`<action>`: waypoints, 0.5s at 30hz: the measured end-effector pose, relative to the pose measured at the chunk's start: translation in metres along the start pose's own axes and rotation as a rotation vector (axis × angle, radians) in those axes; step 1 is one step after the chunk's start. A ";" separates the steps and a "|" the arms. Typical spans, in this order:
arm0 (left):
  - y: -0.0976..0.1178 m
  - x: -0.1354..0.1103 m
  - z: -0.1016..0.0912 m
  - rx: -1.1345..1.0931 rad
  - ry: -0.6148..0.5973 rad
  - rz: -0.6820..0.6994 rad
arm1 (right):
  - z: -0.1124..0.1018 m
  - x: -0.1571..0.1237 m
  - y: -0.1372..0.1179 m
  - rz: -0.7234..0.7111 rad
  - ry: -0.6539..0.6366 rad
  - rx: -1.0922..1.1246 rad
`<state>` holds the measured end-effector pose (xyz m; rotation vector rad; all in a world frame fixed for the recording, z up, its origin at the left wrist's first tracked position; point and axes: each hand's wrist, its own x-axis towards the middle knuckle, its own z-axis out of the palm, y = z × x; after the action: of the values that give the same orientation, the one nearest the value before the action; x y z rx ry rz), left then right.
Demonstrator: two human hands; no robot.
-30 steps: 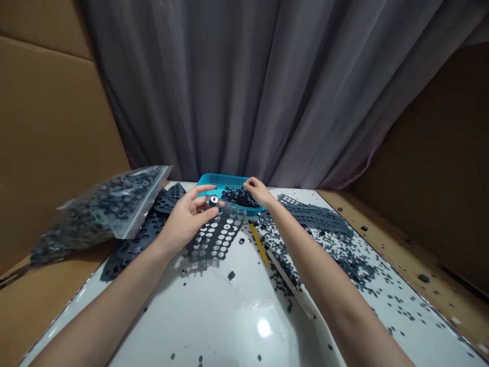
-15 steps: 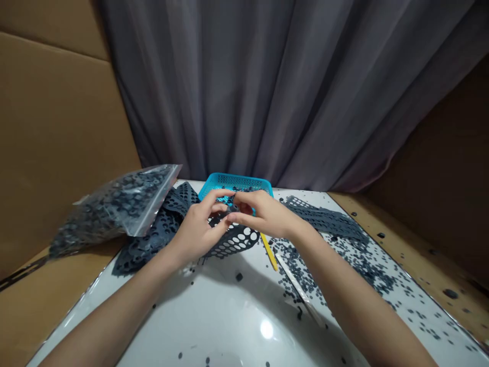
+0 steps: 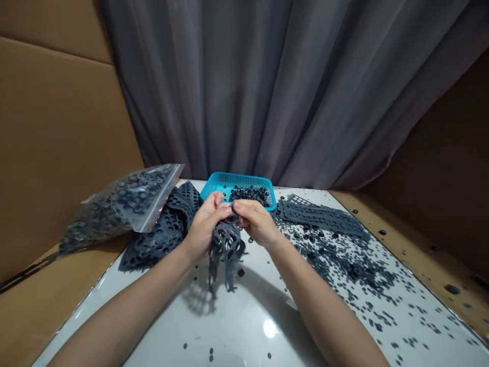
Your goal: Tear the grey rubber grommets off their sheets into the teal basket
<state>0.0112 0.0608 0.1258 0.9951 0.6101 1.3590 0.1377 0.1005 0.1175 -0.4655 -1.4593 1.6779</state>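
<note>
My left hand (image 3: 204,227) and my right hand (image 3: 255,221) meet above the white table (image 3: 248,316), both pinching the top edge of a dark grey perforated rubber sheet (image 3: 225,250). The sheet hangs down crumpled between them, its lower end just above the tabletop. Directly behind my hands stands a blue plastic basket (image 3: 240,181) holding several small dark rubber rings. Fingers of both hands are closed on the sheet.
A clear zip bag (image 3: 122,204) full of dark rings lies at the left over a pile of punched sheets (image 3: 160,234). More grey sheets (image 3: 321,216) and scattered rubber bits (image 3: 344,260) cover the right side. Cardboard walls and a grey curtain enclose the table.
My right hand came from the basket to the sheet and both hands now grip it. The sheet went from spread flat to hanging crumpled. The yellow stick is no longer visible.
</note>
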 end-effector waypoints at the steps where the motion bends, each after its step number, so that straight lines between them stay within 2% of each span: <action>1: 0.000 0.001 0.001 -0.037 0.048 -0.005 | 0.005 0.002 0.007 -0.004 0.066 0.096; 5: 0.000 0.006 -0.001 -0.098 0.173 -0.033 | 0.019 0.007 0.026 0.023 0.252 0.309; 9: 0.005 0.012 -0.007 -0.147 0.261 -0.045 | 0.017 0.006 0.023 -0.074 0.324 0.345; 12: 0.015 0.015 -0.012 -0.176 0.296 0.008 | 0.011 0.004 0.011 -0.149 0.249 0.446; 15: 0.025 0.015 -0.016 -0.125 0.229 0.102 | 0.007 0.001 0.000 -0.164 0.096 0.542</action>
<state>-0.0127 0.0770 0.1425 0.7849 0.6428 1.5962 0.1315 0.0971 0.1197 -0.1193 -0.8923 1.7985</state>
